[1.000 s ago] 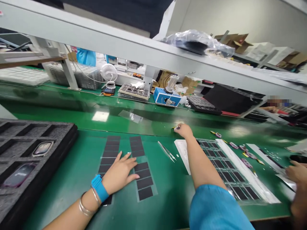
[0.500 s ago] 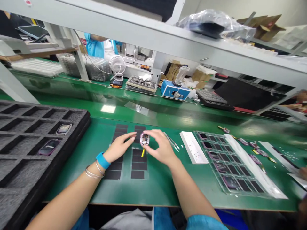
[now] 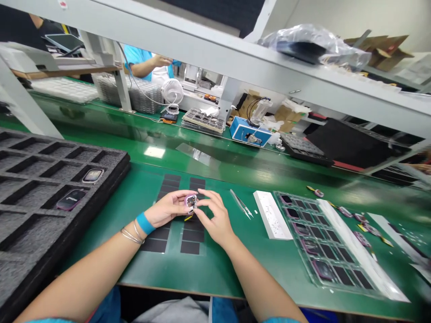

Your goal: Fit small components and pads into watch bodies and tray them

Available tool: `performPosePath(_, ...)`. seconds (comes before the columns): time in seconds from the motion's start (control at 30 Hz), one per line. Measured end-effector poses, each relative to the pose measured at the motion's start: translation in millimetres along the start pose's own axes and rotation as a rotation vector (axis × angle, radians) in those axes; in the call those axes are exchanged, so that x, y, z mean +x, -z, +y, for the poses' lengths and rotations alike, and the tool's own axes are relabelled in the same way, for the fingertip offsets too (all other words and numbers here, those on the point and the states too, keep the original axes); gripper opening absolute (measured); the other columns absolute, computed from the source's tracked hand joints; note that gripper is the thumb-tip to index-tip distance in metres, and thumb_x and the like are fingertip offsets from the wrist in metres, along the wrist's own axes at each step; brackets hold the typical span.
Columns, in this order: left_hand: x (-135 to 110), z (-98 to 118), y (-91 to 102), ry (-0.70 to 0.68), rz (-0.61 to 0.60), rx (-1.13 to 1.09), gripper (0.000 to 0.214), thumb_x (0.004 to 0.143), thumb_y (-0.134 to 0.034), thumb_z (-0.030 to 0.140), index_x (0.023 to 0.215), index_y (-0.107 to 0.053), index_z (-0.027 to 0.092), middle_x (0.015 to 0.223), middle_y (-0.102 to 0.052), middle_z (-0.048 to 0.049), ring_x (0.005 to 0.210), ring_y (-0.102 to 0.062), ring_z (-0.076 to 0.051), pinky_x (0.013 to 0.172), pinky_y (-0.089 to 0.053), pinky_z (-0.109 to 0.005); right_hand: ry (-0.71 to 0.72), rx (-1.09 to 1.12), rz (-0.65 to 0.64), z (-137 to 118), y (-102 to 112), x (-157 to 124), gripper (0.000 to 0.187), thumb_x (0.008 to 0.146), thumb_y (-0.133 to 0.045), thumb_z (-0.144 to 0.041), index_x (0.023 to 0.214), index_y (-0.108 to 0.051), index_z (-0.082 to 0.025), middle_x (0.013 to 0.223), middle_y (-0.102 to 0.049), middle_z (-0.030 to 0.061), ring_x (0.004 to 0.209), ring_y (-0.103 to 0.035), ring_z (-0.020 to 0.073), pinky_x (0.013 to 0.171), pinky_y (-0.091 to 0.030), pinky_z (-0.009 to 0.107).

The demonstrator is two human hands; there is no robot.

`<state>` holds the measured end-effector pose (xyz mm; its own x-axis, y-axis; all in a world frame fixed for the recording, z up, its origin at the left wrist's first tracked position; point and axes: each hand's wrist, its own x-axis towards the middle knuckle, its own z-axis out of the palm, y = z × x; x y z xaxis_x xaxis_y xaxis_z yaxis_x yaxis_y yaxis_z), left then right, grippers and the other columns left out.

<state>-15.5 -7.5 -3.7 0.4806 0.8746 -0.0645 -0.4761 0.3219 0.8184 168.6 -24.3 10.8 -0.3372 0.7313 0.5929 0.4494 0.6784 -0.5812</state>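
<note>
A small smartwatch case (image 3: 191,202), pink-purple at its rim and with its inner parts exposed, is held over the dark strips. My left hand (image 3: 168,208) pinches it between thumb and fingers from the left. At its right edge, the thumb and index finger of my right hand (image 3: 215,220) close on it, while the other fingers stay raised. A yellow flex tab (image 3: 188,218) hangs below the case. Beneath both hands lie two columns of dark rectangular sheets (image 3: 190,247) on clear backing. Tweezers (image 3: 241,204) rest to the right of my right hand.
At left is a black foam tray (image 3: 111,167) with two watches in its pockets. To the right stand a white block (image 3: 272,215) with small specks and a clear plastic tray (image 3: 323,282) of watch parts. More watch cases (image 3: 362,237) lie beyond. A shelf beam (image 3: 202,51) crosses above.
The watch case has moved left and slightly down, from my right hand's grip into my left hand's pinch. My left fingers, which were apart from it, now hold it.
</note>
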Motion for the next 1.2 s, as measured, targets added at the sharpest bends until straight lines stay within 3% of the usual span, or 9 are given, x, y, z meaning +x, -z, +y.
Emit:
performPosePath(0.4,0,-1,3.6,-0.124,-0.017,0.237,0.046,0.053,-0.081,0.008,0.095,-0.064,0.018,0.089,-0.064,-0.0020,0.081,-0.059,-0.013,0.072,-0.050,-0.023,-0.085,0.105,-0.028,4,-7,0,0.004,0.078,-0.065,-0.019,0.077,-0.065,-0.023,0.108,-0.062,0.0041,0.105,-0.053,0.0201,0.093,-0.041,0.040)
performPosePath(0.63,0,-3,-0.8,-0.111,0.032,0.161,0.047,0.053,-0.081,0.010,0.097,-0.065,0.019,0.092,-0.066,-0.0029,0.081,-0.060,-0.013,0.071,-0.050,-0.021,-0.012,0.024,-0.068,-1,-8,-1,0.002,0.080,-0.060,-0.020,0.080,-0.059,-0.022,0.104,-0.060,0.0055,0.104,-0.051,0.0194,0.092,-0.041,0.038)
performPosePath(0.73,0,-4,-0.8,-0.080,0.047,0.087,0.046,0.057,-0.080,0.010,0.098,-0.063,0.018,0.094,-0.067,-0.0042,0.082,-0.062,-0.014,0.073,-0.050,-0.022,0.085,-0.092,-0.060,1,8,7,0.004,0.083,-0.053,-0.021,0.080,-0.056,-0.023,0.100,-0.061,0.0048,0.101,-0.053,0.0185,0.093,-0.042,0.037)
performPosePath(0.8,1,-4,0.0,-0.064,0.030,0.049,0.045,0.059,-0.079,0.010,0.100,-0.062,0.018,0.097,-0.067,-0.0059,0.084,-0.063,-0.015,0.077,-0.050,-0.024,-0.018,-0.254,0.065,10,36,13,0.009,0.084,-0.050,-0.023,0.078,-0.056,-0.023,0.099,-0.062,0.0038,0.100,-0.055,0.0175,0.093,-0.042,0.034)
performPosePath(0.9,0,-4,-1.6,-0.055,0.004,0.016,0.047,0.059,-0.079,0.012,0.102,-0.059,0.018,0.097,-0.067,-0.0070,0.085,-0.064,-0.017,0.078,-0.050,-0.026,-0.446,-0.524,0.337,32,101,11,0.009,0.078,-0.051,-0.025,0.075,-0.059,-0.022,0.087,-0.065,0.0055,0.086,-0.060,0.0200,0.082,-0.045,0.035)
performPosePath(1.0,0,-9,-5.6,-0.055,0.008,0.009,0.051,0.054,-0.083,0.014,0.099,-0.059,0.017,0.093,-0.067,-0.0069,0.084,-0.064,-0.017,0.076,-0.049,-0.027,-0.682,-0.562,0.368,66,163,-2,0.010,0.065,-0.057,-0.017,0.056,-0.057,-0.020,0.058,-0.059,0.0091,0.057,-0.056,0.0247,0.061,-0.042,0.042)
performPosePath(1.03,1,-10,-5.8,-0.052,0.006,0.010,0.052,0.053,-0.084,0.014,0.098,-0.058,0.016,0.092,-0.067,-0.0072,0.083,-0.064,-0.017,0.076,-0.049,-0.027,-0.901,-0.620,0.292,79,176,-5,0.014,0.062,-0.060,-0.016,0.049,-0.056,-0.021,0.054,-0.057,0.0081,0.052,-0.053,0.0232,0.058,-0.041,0.041)
performPosePath(1.1,5,-14,-3.5,-0.068,-0.012,-0.002,0.054,0.050,-0.085,0.016,0.096,-0.058,0.015,0.089,-0.066,-0.0075,0.081,-0.064,-0.018,0.075,-0.049,-0.029,-1.143,-0.696,0.161,101,187,-6,0.019,0.061,-0.063,-0.014,0.046,-0.059,-0.024,0.057,-0.058,0.0108,0.051,-0.053,0.0244,0.055,-0.038,0.041)
performPosePath(1.2,8,-15,2.0,-0.078,-0.038,-0.015,0.055,0.050,-0.085,0.017,0.098,-0.057,0.016,0.091,-0.065,-0.0081,0.081,-0.064,-0.019,0.071,-0.049,-0.028,-0.956,-0.671,0.302,103,164,0,0.016,0.070,-0.060,-0.023,0.055,-0.063,-0.027,0.078,-0.066,0.0144,0.075,-0.062,0.0299,0.064,-0.042,0.044)
